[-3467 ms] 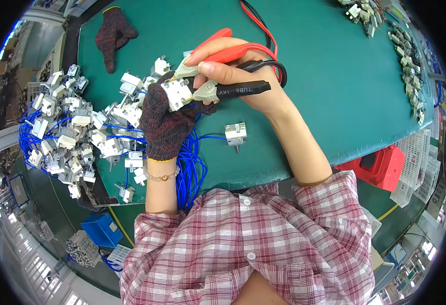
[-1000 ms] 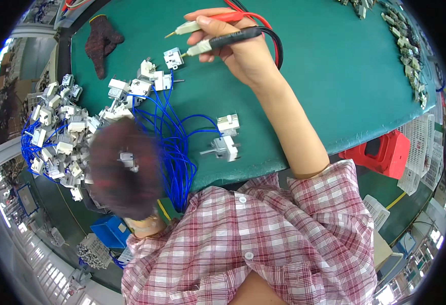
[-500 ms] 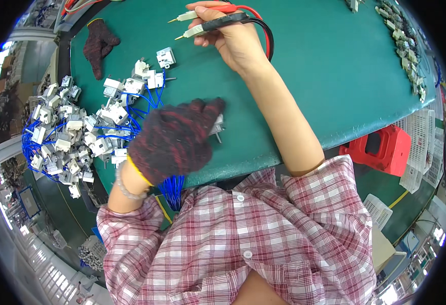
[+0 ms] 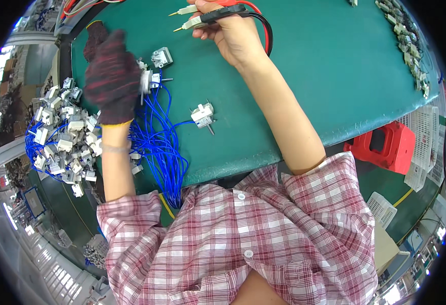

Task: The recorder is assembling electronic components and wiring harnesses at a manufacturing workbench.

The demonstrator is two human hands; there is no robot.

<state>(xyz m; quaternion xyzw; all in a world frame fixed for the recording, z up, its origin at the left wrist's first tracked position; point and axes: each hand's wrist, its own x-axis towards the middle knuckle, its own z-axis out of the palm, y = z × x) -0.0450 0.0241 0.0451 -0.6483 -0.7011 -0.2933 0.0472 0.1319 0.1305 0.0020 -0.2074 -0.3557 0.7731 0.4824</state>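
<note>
In my right hand [image 4: 228,33] are a pair of test probes, one black [image 4: 223,14] and one red, with pale holders and thin brass tips pointing left. My left hand [image 4: 113,79], in a dark red-black knitted glove, is over the far end of a pile of small white-and-grey electrical parts [image 4: 75,124]. Motion smears its fingers, and whether they hold a part is hidden. A single part [image 4: 202,115] with a metal shaft and a blue wire lies apart at mid-table. Another boxy part [image 4: 161,57] sits just right of the gloved hand.
A bundle of blue wires [image 4: 169,168] hangs over the green table's [image 4: 304,76] front edge. Behind my left hand lies a spare glove [image 4: 97,38]. More parts line the far right edge [image 4: 406,46]. A red plastic stool [image 4: 391,147] and white crates [image 4: 426,132] stand at the right.
My gloved left hand has moved away from the part at mid-table, far and left to the pile. That part now shows fully. My right hand with the probes has shifted slightly farther away.
</note>
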